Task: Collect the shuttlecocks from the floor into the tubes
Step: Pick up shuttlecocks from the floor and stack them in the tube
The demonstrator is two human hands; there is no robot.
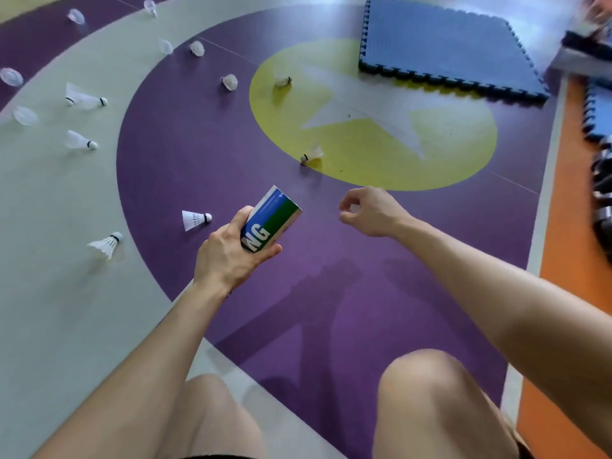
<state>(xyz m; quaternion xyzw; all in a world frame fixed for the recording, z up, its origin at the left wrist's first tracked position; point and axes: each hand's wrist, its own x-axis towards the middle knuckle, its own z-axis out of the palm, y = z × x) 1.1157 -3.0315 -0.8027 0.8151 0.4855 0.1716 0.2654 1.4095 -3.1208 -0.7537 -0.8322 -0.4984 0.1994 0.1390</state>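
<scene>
Step in hand, as judged: between pickups, collection far from complete. Left hand [231, 256] wrapped round blue, green and white cardboard tube [271, 223], open end tilted away from body. Right hand [367, 212] loosely curled, nothing visible in it, above purple floor [331, 293]. Nearest white feather shuttlecock [195, 220] lying on floor just left of tube. Next, probably: reach down, pinch at cork, feed cork-first into tube.
</scene>
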